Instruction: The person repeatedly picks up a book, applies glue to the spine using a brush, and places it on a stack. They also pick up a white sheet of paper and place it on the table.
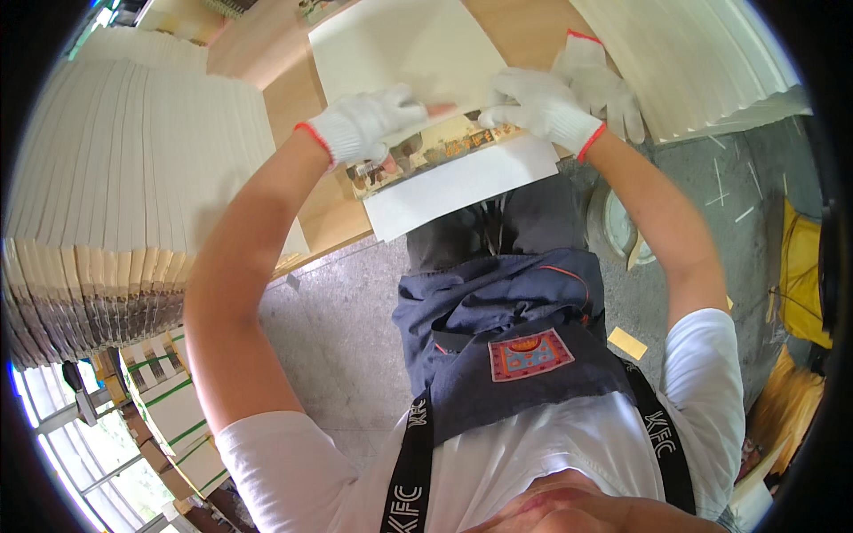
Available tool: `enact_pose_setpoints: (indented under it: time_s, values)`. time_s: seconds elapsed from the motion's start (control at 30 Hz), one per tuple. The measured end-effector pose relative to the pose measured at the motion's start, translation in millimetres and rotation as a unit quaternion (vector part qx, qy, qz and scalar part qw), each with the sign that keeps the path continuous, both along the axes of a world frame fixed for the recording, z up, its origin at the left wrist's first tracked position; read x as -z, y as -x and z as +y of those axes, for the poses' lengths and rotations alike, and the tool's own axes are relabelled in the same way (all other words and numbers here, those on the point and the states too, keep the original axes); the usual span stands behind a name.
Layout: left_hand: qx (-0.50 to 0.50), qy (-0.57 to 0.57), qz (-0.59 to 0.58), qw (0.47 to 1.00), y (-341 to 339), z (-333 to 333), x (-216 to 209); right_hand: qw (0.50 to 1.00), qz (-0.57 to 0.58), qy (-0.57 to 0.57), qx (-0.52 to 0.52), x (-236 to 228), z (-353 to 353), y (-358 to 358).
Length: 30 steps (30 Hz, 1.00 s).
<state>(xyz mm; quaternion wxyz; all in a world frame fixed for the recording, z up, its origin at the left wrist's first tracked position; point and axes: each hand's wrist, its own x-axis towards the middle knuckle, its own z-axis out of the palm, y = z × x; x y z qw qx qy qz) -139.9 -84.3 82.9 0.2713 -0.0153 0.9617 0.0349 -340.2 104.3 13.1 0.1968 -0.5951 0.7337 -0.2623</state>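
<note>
A large cream sheet [409, 49] lies on the wooden bench, its near edge over a printed paper cover [444, 147] with coloured pictures. A plain white flap [471, 191] sticks out nearest my body. My left hand [369, 123], in a white knitted glove with a red cuff, rests at the sheet's near left edge. Its index finger is stretched along the edge, a bare fingertip showing, and the thumb stands apart over the printed cover. My right hand [544, 108], gloved alike, has its fingers bent and pinches the near right edge of the cream sheet.
A spare white glove [600, 84] lies right of my right hand. Tall stacks of paper blocks [151, 151] stand at left, another paper stack [702, 62] at far right. A round container [615, 222] and paper scraps [627, 343] are on the grey floor. A yellow bag [800, 275] hangs at right.
</note>
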Motion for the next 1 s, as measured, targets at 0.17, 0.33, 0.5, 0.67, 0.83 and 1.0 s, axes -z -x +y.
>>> enact_pose_setpoints:
  time_s: [0.17,0.33,0.5,0.67,0.83,1.0]
  values:
    - [0.134,0.008,-0.109,0.985,40.6,14.3,-11.5,1.0,-0.015,0.023,-0.007,-3.3,8.3,-1.8]
    - [-0.159,-0.046,-0.155,0.974,52.0,23.1,-10.2,0.927,0.314,0.086,0.187,19.7,50.9,38.6]
    - [-0.112,-0.119,-0.131,0.978,48.7,12.2,-16.7,0.96,0.251,0.094,0.085,15.8,54.4,53.5]
    - [0.087,-0.009,-0.104,0.991,46.4,-5.4,2.7,0.912,0.283,0.232,-0.184,-9.1,38.3,-0.3]
    - [0.151,-0.02,-0.078,0.985,48.1,-2.9,1.0,0.91,0.238,0.239,-0.241,2.2,-4.1,-66.6]
    - [0.026,-0.009,-0.03,0.999,42.5,6.4,6.8,0.904,0.233,0.276,-0.23,22.4,-68.0,-179.1]
